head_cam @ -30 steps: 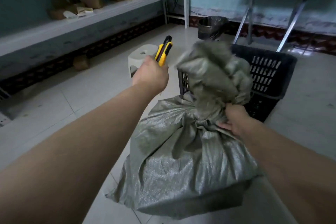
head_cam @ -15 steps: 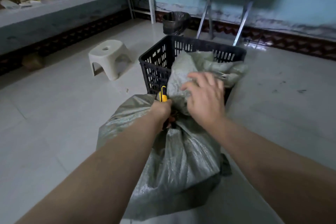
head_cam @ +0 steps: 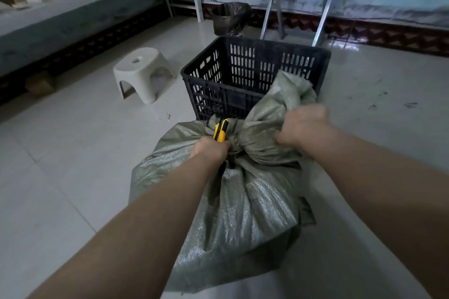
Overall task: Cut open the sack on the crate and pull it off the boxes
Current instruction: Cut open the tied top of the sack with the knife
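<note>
A full grey-green woven sack (head_cam: 245, 213) stands in front of me, tied at its neck. My left hand (head_cam: 210, 150) grips a yellow and black utility knife (head_cam: 220, 131) right at the tied neck; the blade end is hidden behind my fist. My right hand (head_cam: 303, 126) clutches the loose bunched top of the sack, which leans toward the near right corner of a black slotted plastic crate (head_cam: 243, 94). The crate stands just behind the sack. No boxes are visible; the sack hides its contents.
A white plastic stool (head_cam: 143, 73) stands on the tiled floor left of the crate. A bin with a dark liner (head_cam: 228, 18) and folding table legs (head_cam: 325, 5) are behind the crate. A long shelf (head_cam: 80, 5) with cardboard items runs along the left wall.
My left hand brought the knife down from head height to the sack's neck. My right hand shifted from the neck up to gripping the bunched top, which dropped lower and to the right.
</note>
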